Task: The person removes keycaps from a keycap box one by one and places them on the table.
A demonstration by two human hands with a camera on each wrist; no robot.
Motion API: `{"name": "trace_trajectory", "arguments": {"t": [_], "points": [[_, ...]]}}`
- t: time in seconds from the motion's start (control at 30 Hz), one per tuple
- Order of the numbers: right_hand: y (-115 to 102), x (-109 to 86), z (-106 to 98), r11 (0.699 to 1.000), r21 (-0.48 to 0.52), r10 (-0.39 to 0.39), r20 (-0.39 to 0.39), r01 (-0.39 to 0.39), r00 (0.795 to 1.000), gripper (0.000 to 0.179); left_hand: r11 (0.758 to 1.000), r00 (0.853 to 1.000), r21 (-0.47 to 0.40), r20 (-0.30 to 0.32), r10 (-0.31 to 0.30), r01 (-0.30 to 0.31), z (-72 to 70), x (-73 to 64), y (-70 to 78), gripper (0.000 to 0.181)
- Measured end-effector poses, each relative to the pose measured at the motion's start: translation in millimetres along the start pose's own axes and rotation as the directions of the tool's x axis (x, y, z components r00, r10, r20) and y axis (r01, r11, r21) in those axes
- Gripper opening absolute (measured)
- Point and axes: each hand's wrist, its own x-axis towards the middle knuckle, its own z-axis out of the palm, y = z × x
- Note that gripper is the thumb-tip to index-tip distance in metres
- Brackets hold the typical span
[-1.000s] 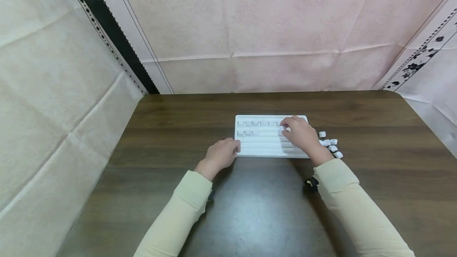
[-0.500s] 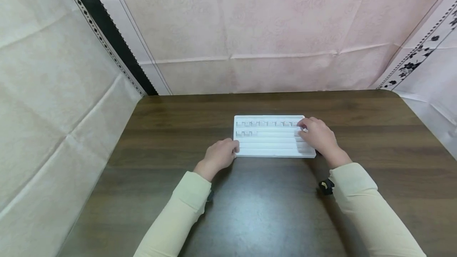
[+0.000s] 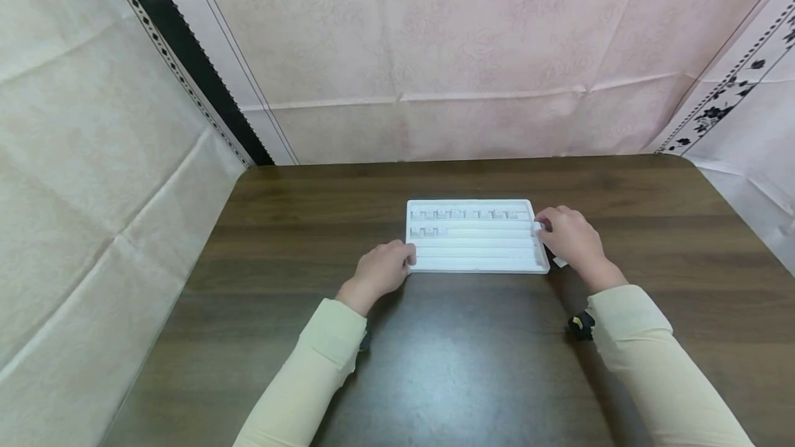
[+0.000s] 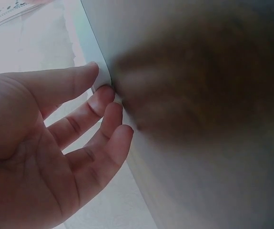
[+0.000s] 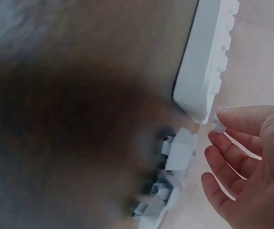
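A white tray-like board (image 3: 478, 262) with ridged rows lies on the brown table. Small whitish pieces (image 3: 472, 214) line its top row, and a few (image 3: 428, 232) sit at the left of the row below. My left hand (image 3: 383, 267) holds the board's near left corner, with thumb and forefinger at its edge in the left wrist view. At the board's right edge, my right hand (image 3: 573, 239) pinches a small white piece (image 5: 219, 125) between thumb and forefinger.
Several loose white pieces with dark parts (image 5: 180, 151) lie on the table beside the board's right end. My right hand hides most of them from the head view, where one white piece (image 3: 560, 262) shows. Pale cloth (image 3: 397, 54) hangs behind the table.
My right hand has moved right, from over the top row to the board's right edge, and now covers most of the loose pieces. My left hand has stayed at the corner.
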Motion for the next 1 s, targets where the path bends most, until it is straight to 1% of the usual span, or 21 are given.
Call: {"name": "trace_trajectory", "arguments": {"t": [0.17,0.27,0.37,0.53,0.63,0.83,1.0], "points": [[6,-1.0,4,1.000,-0.021,0.009,-0.047,-0.010,0.999,0.026,1.000,1.000,0.006,-0.004,0.009,-0.009,0.3,0.4,-0.2,0.008],[9,-1.6,6,0.999,-0.034,0.019,-0.057,-0.021,0.998,0.025,1.000,1.000,0.007,-0.005,0.012,-0.012,0.2,0.7,-0.1,0.008],[12,-2.2,8,0.999,-0.047,0.022,-0.047,-0.024,0.999,0.026,1.000,1.000,0.003,-0.002,0.012,-0.012,0.1,0.6,0.0,0.008],[13,-2.9,8,0.997,-0.082,0.004,-0.047,-0.008,0.999,0.025,1.000,1.000,0.007,-0.003,0.010,-0.010,-0.4,-0.1,-0.4,0.008],[12,-3.8,7,0.995,-0.097,0.007,-0.031,-0.010,0.999,0.025,1.000,1.000,0.008,-0.006,0.014,-0.014,-0.6,-0.5,-0.2,0.008],[12,-6.0,5,0.994,-0.103,0.027,0.020,-0.025,0.999,0.027,1.000,1.000,0.003,-0.003,0.015,-0.015,-1.0,-0.9,0.2,0.008],[11,-6.6,2,0.995,-0.097,0.023,0.032,-0.020,0.999,0.028,1.000,1.000,0.004,0.000,0.011,-0.011,-0.4,-0.1,-0.7,0.008]]}}
